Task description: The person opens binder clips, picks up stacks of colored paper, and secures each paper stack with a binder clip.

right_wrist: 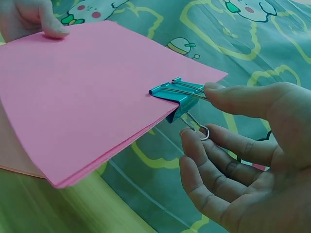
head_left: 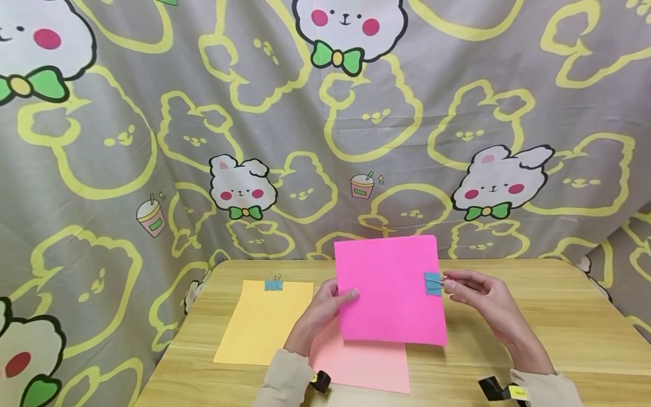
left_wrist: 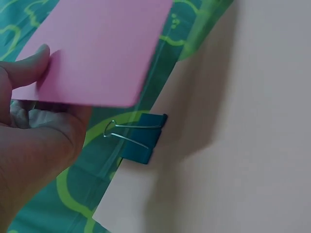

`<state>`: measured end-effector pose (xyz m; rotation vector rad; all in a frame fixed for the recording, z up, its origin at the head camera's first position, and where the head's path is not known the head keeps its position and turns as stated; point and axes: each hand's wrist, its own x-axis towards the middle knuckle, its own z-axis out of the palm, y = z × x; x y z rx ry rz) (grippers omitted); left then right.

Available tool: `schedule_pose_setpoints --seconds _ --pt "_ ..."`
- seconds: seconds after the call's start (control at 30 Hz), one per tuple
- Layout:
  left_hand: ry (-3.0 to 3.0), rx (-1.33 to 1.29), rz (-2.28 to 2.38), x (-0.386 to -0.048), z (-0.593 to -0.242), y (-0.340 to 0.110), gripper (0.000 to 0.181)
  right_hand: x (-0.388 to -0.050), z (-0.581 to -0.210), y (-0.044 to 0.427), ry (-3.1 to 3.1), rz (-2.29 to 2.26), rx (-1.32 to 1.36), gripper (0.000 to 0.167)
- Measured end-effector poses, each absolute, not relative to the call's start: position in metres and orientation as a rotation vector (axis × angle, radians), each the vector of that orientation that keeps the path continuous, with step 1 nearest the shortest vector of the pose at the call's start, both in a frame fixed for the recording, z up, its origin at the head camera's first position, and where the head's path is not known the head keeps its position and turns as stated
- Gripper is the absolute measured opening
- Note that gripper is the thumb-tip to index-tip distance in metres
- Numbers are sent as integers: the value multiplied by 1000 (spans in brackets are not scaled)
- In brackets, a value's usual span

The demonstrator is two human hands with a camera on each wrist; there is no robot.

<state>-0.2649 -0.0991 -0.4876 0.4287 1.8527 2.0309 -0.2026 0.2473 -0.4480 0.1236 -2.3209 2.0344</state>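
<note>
A stack of bright pink paper (head_left: 386, 288) is held up above the table, tilted toward the head camera. My left hand (head_left: 325, 305) grips its left edge, thumb on the front face and fingers behind. A blue binder clip (head_left: 433, 284) sits on the stack's right edge. In the right wrist view, my right hand (right_wrist: 243, 150) has its thumb on the clip's upper wire handle and its fingertips at the lower one. Below the stack lies light pink paper (head_left: 361, 364), partly hidden.
To the left lies a stack of yellow paper (head_left: 269, 322) with another blue binder clip (head_left: 273, 285) at its far edge. The wooden table (head_left: 574, 316) ends at a grey patterned curtain (head_left: 300, 130) behind. Black straps with cameras sit at both wrists.
</note>
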Motion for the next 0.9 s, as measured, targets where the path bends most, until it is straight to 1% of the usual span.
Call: schedule_pose_setpoints --seconds 0.1,0.33,0.5,0.7,0.9 --pt "1818 404 2058 -266 -486 -100 28 -202 -447 250 -2339 2031 122 47" --pt "1709 489 2119 -268 -482 -104 30 -198 -446 262 -2295 2129 187 36" --pt "1662 518 2131 -268 -480 -105 29 -197 -447 272 -2272 2187 215 32" --pt "1784 491 2038 -262 -476 -104 36 -196 -448 280 -2335 2190 194 36" --pt "1867 517 1945 -256 -471 -94 30 -197 -446 287 -2366 2166 80 39"
